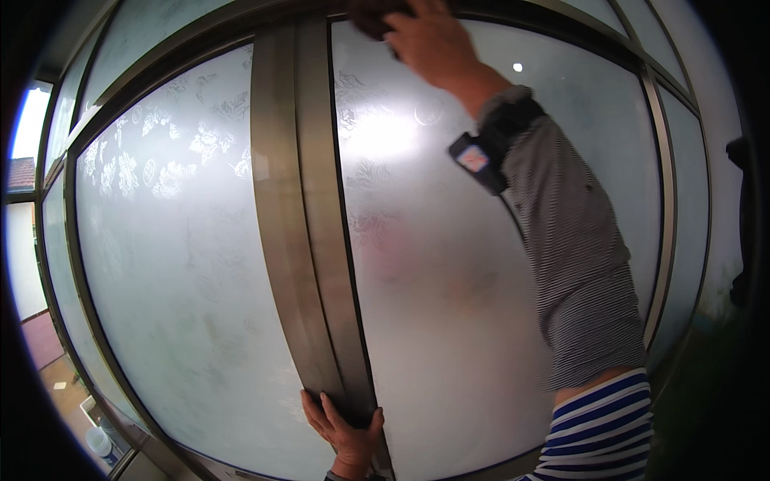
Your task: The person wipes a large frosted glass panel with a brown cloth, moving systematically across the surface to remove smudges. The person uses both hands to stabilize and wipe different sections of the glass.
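My right hand (430, 48) is raised to the top of the right frosted glass pane (445, 337), holding a dark brown cloth-like thing (370, 18) near the upper frame; blur hides its exact kind. A black device with a cable is strapped at that wrist. Low down, my left hand (349, 430) rests on the brownish metal door stile (328, 270), fingers on its left part and thumb near its right edge. It holds nothing loose. Left of the stile is another frosted pane (180, 270) with a floral pattern.
Metal frame bars (665, 198) edge the panes on both sides, with narrower glass panels beyond. Through an opening at the far left, a white bucket (98, 442) stands low down near a brown floor. A pale wall (725, 240) is at the far right.
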`<state>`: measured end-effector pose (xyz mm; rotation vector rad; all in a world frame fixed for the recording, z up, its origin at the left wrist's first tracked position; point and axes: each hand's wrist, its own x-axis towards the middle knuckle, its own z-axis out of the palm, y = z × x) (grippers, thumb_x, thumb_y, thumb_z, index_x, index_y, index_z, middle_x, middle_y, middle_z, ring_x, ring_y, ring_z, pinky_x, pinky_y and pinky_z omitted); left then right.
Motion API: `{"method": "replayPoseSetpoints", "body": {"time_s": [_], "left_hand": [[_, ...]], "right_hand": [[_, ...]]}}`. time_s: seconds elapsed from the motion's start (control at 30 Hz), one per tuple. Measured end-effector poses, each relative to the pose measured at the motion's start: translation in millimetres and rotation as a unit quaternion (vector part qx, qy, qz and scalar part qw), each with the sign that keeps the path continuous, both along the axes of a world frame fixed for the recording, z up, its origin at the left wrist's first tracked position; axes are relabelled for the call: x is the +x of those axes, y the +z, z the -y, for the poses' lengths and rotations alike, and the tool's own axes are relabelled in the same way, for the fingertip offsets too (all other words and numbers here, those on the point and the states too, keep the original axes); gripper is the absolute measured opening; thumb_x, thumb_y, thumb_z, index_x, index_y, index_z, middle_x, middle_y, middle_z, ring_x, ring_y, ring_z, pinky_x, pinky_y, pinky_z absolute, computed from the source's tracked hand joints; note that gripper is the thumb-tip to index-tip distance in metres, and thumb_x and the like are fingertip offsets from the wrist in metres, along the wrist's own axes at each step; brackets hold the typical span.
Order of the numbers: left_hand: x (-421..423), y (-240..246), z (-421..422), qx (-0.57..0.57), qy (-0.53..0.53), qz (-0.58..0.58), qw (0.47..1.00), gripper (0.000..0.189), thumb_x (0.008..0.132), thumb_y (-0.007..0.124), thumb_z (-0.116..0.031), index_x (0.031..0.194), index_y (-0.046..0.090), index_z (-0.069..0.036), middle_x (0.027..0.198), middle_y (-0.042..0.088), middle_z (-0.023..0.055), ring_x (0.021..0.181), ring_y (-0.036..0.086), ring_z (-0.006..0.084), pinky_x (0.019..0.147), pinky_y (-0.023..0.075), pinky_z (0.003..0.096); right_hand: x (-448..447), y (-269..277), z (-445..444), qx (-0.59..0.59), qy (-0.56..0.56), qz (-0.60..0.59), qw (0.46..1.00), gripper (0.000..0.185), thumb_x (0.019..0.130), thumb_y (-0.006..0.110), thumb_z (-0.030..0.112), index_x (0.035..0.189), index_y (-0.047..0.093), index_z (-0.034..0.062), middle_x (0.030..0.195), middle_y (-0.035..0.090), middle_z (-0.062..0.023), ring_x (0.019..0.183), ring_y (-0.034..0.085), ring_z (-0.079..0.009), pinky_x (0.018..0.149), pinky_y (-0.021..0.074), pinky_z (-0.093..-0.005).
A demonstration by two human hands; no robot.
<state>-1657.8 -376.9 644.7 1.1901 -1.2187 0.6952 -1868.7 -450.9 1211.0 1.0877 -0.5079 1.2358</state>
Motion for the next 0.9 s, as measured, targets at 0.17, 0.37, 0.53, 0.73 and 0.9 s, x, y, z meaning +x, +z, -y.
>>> {"method": "replayPoseSetpoints", "body": {"time_s": [0.17,0.37,0.53,0.73,0.9], "left_hand": [[-3,0,-9,-0.014,0.003,0.006,1.0,0.108,0.066,0.087,-0.034,0.151,0.031,0.001,0.159,0.023,0.0343,0.145,0.028,0.0522,0.115,0.0293,0.0624],[0,2,-7,-0.03,-0.011,-0.002,0.999,0.106,0.066,0.085,-0.03,0.152,0.032,0.001,0.16,0.023,0.0326,0.147,0.027,0.0512,0.116,0.0287,0.0606],[-11,-8,-15,-0.024,-0.022,0.002,0.999,0.11,0.065,0.088,-0.034,0.153,0.032,0.001,0.16,0.023,0.0346,0.146,0.027,0.0525,0.116,0.0279,0.0619],[28,4,-3,-0.029,-0.111,0.046,0.992,0.11,0.064,0.092,-0.031,0.152,0.035,0.003,0.157,0.024,0.0395,0.145,0.028,0.0558,0.116,0.0302,0.0614],[87,12,-37,0.022,-0.295,0.075,0.952,0.07,0.076,0.086,-0.024,0.136,0.058,-0.002,0.154,0.037,0.0342,0.142,0.038,0.0509,0.113,0.0382,0.0554]], "right_hand": [[-132,5,-4,0.009,-0.107,0.097,0.99,0.036,0.1,0.061,0.038,0.13,0.063,0.0195,0.135,0.053,-0.0145,0.121,0.054,-0.0375,0.096,0.0525,-0.0509],[-222,-23,11,0.056,-0.028,0.272,0.96,0.041,0.101,0.055,0.043,0.135,0.061,0.0214,0.138,0.053,-0.0147,0.132,0.046,-0.0431,0.099,0.051,-0.0532],[-174,-37,8,0.001,-0.044,0.201,0.979,0.035,0.097,0.061,0.038,0.125,0.065,0.0181,0.135,0.054,-0.0199,0.122,0.051,-0.0453,0.099,0.0479,-0.0545],[20,-33,13,-0.023,0.085,0.12,0.989,0.028,0.091,0.066,0.029,0.116,0.067,0.0151,0.131,0.057,-0.0182,0.118,0.052,-0.0436,0.099,0.0472,-0.0538],[159,-34,-12,-0.071,0.164,0.068,0.982,0.025,0.088,0.07,0.022,0.11,0.068,0.0107,0.122,0.059,-0.017,0.114,0.053,-0.0416,0.095,0.0481,-0.0502]]}}
